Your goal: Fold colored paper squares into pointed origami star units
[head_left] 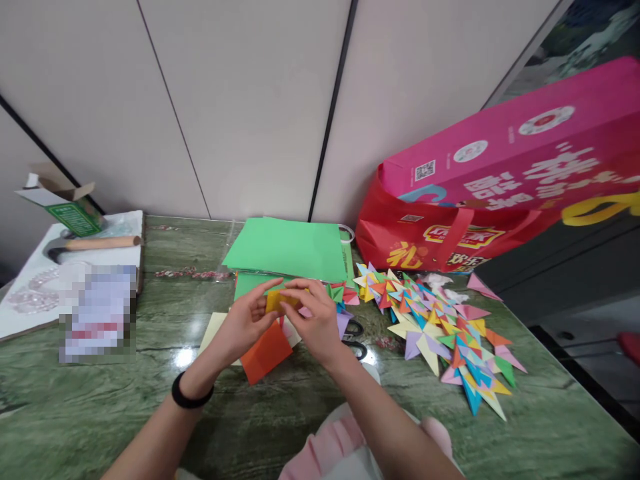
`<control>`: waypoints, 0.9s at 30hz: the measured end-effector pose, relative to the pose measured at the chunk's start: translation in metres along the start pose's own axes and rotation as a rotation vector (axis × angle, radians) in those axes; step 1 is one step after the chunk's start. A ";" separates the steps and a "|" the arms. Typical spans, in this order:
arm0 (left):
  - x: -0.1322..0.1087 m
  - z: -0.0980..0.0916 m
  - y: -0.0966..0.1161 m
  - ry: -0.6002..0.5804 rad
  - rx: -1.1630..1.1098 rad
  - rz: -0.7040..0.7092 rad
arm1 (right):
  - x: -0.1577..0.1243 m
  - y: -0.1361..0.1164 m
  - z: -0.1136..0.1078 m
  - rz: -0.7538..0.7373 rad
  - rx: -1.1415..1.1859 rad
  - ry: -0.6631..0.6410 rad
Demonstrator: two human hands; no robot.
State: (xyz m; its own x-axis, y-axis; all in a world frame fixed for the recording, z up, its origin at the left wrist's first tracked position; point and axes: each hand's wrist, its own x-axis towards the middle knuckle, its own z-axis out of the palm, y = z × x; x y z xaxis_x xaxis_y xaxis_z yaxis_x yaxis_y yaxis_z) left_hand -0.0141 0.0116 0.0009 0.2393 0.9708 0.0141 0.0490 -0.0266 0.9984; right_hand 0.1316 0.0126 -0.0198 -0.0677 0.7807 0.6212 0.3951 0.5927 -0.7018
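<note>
Between my two hands is a small folded piece of yellow paper [274, 301], held up above the table. My left hand [245, 319] pinches its left side, and my right hand [316, 317] grips the right side with thumb and fingers closed. Below them lies an orange sheet [267, 353], partly over a pale yellow sheet [214, 331]. Just behind my hands rests a stack of green paper [290, 248]. Black scissor handles [356, 350] show to the right of my right hand. My fingers hide part of the yellow paper's folds.
A large pile of folded paper stars [450, 327] spreads over the right of the green marbled table [170, 413]. Behind it stands a red gift bag [385, 233] with a pink box [440, 160]. On the left are a white board [25, 320], a wooden-handled tool [103, 243] and a green box [77, 217].
</note>
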 end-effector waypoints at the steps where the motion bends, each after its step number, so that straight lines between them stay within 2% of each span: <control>1: 0.000 0.000 -0.001 -0.003 -0.003 -0.004 | 0.000 0.000 0.000 0.002 -0.002 0.001; 7: 0.000 -0.004 -0.004 -0.014 -0.014 -0.023 | 0.001 0.000 -0.001 -0.031 -0.008 -0.009; 12: -0.002 -0.005 0.002 -0.027 -0.132 -0.087 | 0.001 0.000 -0.001 -0.073 -0.019 -0.028; 20: 0.003 -0.008 -0.001 0.168 -0.425 -0.092 | 0.001 0.003 0.001 -0.152 -0.032 -0.103; 24: 0.005 -0.008 -0.001 0.245 -0.460 -0.017 | -0.001 0.005 0.004 -0.181 -0.042 -0.141; 27: 0.005 -0.006 0.001 0.250 -0.463 0.002 | -0.001 0.005 0.004 -0.178 -0.058 -0.154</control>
State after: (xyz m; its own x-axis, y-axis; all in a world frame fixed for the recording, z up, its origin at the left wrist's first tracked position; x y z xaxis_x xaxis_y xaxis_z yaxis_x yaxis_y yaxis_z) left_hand -0.0190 0.0179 0.0022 -0.0029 0.9996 -0.0282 -0.3985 0.0247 0.9168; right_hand 0.1299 0.0152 -0.0253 -0.2783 0.6890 0.6692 0.4166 0.7144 -0.5622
